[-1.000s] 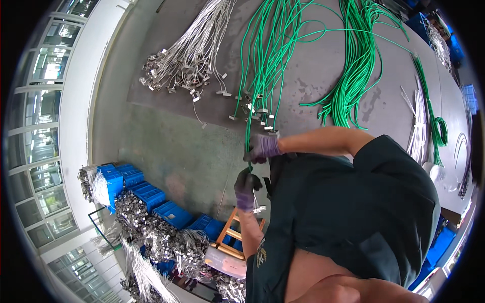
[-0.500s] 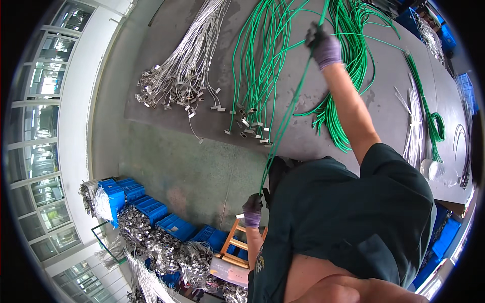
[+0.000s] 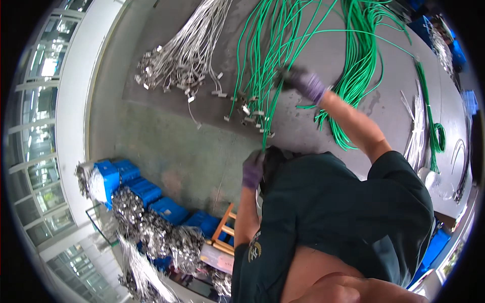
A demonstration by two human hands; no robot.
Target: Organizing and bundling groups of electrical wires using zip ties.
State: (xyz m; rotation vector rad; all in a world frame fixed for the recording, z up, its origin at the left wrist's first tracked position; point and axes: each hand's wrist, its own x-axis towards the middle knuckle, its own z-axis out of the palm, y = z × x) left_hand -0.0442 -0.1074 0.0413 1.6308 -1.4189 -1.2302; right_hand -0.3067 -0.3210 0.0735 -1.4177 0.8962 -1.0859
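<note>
My left hand (image 3: 253,169), in a dark and purple glove, is closed round a green cable (image 3: 264,143) at the table's front edge. Over the table, my right hand (image 3: 302,83) reaches to the green cables, its gloved fingers smeared by motion, so whether they grip one is hidden. Beneath and beside it lies a loose spread of green cables (image 3: 260,48) with small metal connectors (image 3: 246,108) at their near ends. A thicker bundle of green cables (image 3: 353,65) lies to the right of this hand.
A bundle of white cables (image 3: 199,43) with connectors lies on the grey table (image 3: 313,118) at left. White strands (image 3: 417,129) and a coiled green bundle (image 3: 438,137) lie at right. Blue crates (image 3: 169,209), heaped connectors (image 3: 151,227) and a wooden stool (image 3: 226,230) stand lower left.
My right hand has come down and left along the cables, toward the connectors. My left hand has risen toward the table edge, still holding the green cable.
</note>
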